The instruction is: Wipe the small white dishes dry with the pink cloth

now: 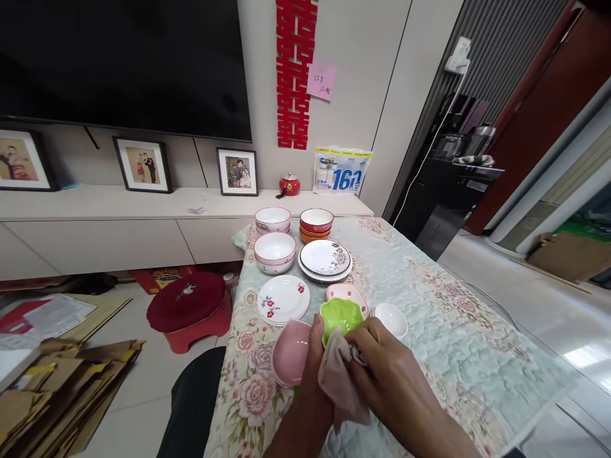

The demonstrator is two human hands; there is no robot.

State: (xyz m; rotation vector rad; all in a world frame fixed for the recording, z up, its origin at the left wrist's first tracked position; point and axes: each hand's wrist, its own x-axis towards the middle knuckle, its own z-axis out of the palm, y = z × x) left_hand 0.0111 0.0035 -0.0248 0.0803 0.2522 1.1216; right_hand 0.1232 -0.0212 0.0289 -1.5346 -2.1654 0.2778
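A green leaf-shaped bowl [341, 316] is held up above the table in my left hand [314, 362], its thumb along the near left rim. My right hand [384, 356] is closed on a pale pink cloth [341, 375], which presses against the bowl's near edge and hangs down below. Just left of my left hand sits a pink bowl [290, 351], seemingly stacked on others. Behind the green bowl lies a pink dotted dish [352, 294], partly hidden. A small white bowl [391, 319] stands beyond my right hand.
White flowered plates [282, 298] lie stacked at the left. Behind them are white bowls [275, 249], a stack of brown-patterned plates [326, 257] and red-and-orange bowls [316, 222]. A quilted floral cloth [410, 286] covers the table. A red stool [191, 305] stands left of it.
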